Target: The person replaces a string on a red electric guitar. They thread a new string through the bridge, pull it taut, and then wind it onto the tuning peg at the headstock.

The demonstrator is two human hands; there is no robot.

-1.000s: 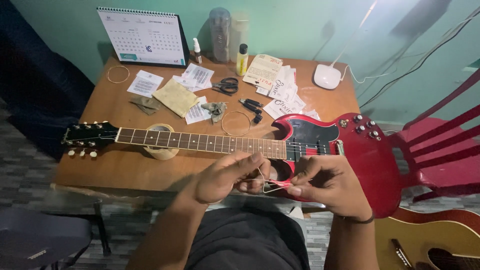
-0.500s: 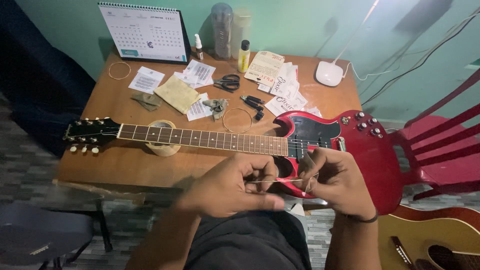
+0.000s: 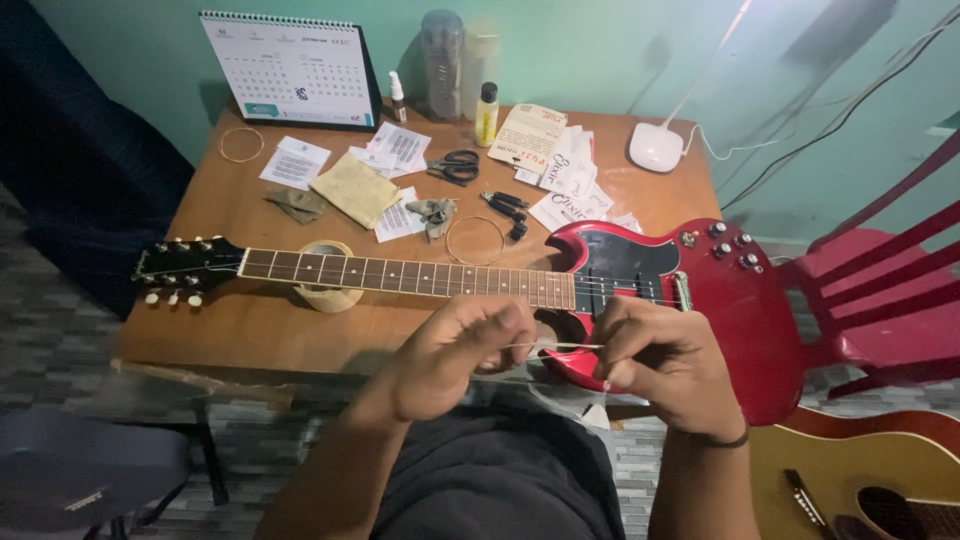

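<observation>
Thin wire string [image 3: 553,346] runs level, left to right, pinched between left hand [image 3: 455,355] and right hand [image 3: 665,362] fingers.

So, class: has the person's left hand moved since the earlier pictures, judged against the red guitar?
Yes. The left hand has drifted left and slightly down, away from the red guitar's body; the right hand holds a thin string with it.

A thin, pale guitar string [image 3: 555,346] stretches taut and nearly level just in front of the red electric guitar [image 3: 640,290], over the lower edge of its body. Its short visible span runs between fingertips at either end. The guitar lies flat, its neck pointing left and its glossy body with a black pickguard to the right.
</observation>
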